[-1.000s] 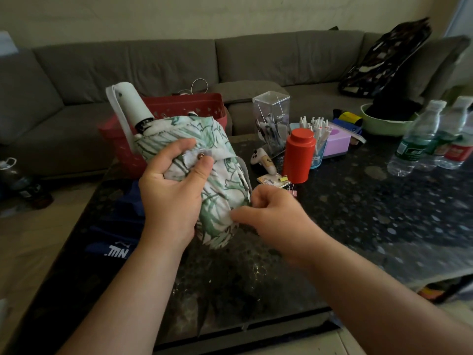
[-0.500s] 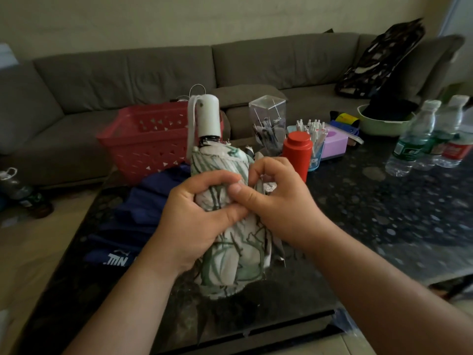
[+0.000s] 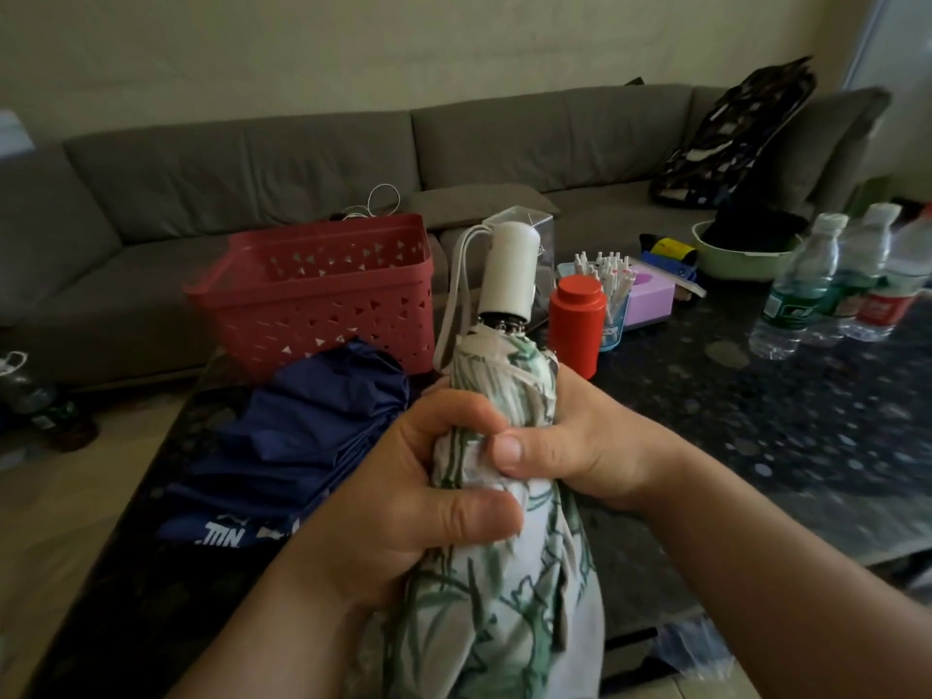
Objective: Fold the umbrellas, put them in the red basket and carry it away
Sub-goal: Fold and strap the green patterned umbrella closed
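Reading what print I can: white block letters run along the near edge of the blue umbrella [image 3: 297,441], upside down from my side and not clear enough to spell out. The water bottles [image 3: 837,290] at the far right carry green and red labels, too blurred to read.

I see the leaf-print umbrella [image 3: 504,572] standing nearly upright in the near centre, its long axis running from the bottom edge of the view up and slightly away, white handle [image 3: 507,274] at the far top end with a pale wrist strap looping down its left side. The canopy fabric is gathered around the shaft, bunched and loose below my grip.

My left hand [image 3: 428,476] comes in from the near left, fingers curled fully round the folded canopy, thumb laid across the front of the fabric. My right hand [image 3: 570,446] comes in from the near right and grips the same bundle just above, thumb pressed onto the cloth and touching the left hand's knuckles, fingers wrapped round the far side out of my sight.

On the dark speckled table [image 3: 756,446], the blue umbrella lies collapsed to the left of my hands, just in front of the red basket [image 3: 323,295], which stands at the far left edge. A red canister [image 3: 577,327] stands just right of the handle, a cup of pens [image 3: 613,295] beside it. A grey sofa [image 3: 252,179] runs behind.
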Action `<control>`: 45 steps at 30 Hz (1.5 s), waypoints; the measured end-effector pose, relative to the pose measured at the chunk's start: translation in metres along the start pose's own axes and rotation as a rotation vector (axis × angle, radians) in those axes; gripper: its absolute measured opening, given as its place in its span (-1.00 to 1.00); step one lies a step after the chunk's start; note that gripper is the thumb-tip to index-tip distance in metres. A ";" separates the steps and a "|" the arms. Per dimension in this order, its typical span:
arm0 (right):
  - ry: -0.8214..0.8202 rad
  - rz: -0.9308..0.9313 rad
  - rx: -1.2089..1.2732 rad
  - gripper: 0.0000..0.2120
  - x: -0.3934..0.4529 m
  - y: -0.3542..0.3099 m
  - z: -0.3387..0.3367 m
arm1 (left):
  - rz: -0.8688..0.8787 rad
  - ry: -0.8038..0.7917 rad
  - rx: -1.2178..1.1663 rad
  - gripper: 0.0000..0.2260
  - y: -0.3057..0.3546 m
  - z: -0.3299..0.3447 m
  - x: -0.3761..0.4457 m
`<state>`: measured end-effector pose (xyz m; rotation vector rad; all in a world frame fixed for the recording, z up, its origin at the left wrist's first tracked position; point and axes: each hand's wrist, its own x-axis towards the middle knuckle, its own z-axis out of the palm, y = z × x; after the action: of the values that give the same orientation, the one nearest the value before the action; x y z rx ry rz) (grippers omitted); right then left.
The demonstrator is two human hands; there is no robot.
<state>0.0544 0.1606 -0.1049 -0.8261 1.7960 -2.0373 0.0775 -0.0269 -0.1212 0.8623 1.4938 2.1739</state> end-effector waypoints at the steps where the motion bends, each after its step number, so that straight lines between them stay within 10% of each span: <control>1: 0.035 -0.013 0.017 -0.58 0.000 0.000 0.002 | -0.012 0.000 -0.029 -0.59 -0.001 0.000 0.000; 15: 0.569 0.006 -0.186 -0.82 0.003 0.007 0.002 | -0.005 0.051 0.444 -0.26 0.001 -0.001 0.015; 22: 0.444 0.166 -0.170 -0.62 0.003 0.003 -0.003 | -0.039 0.163 0.367 -0.17 -0.007 0.001 0.015; 27: 0.677 0.187 -0.708 -0.11 0.003 0.007 -0.011 | -0.040 0.327 0.311 -0.19 -0.006 -0.005 0.019; 32: 0.778 -0.156 -0.926 -0.85 -0.011 -0.003 0.009 | 0.085 0.516 0.368 -0.23 0.006 -0.020 0.024; 36: 0.546 -0.045 -0.927 -0.69 -0.014 0.009 0.036 | 0.148 0.570 0.483 -0.23 0.011 -0.031 0.025; 45: 0.603 0.066 -0.662 -0.88 -0.006 0.017 0.046 | 0.132 0.618 0.286 -0.28 0.014 -0.033 0.027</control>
<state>0.0840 0.1247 -0.1201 -0.2734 2.8652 -1.7599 0.0361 -0.0389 -0.1090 0.3783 2.1253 2.5023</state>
